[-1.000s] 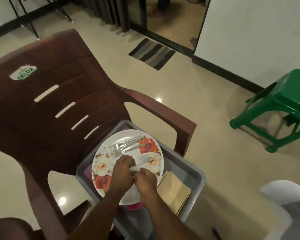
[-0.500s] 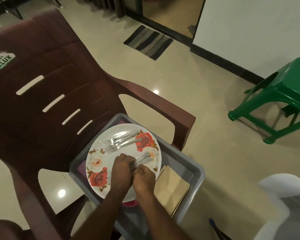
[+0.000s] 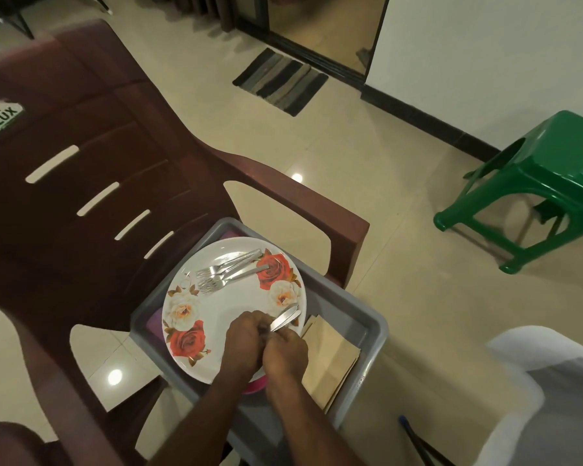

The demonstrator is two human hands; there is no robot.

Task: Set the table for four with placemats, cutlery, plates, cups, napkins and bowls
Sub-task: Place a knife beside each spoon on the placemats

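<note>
Your left hand (image 3: 241,341) and right hand (image 3: 285,348) have drawn together since a second ago, both now curled round the knives (image 3: 285,319) at the near right of the plate (image 3: 216,317), forks (image 3: 229,272) untouched at the far side—cutlery gathering, table unset.
</note>
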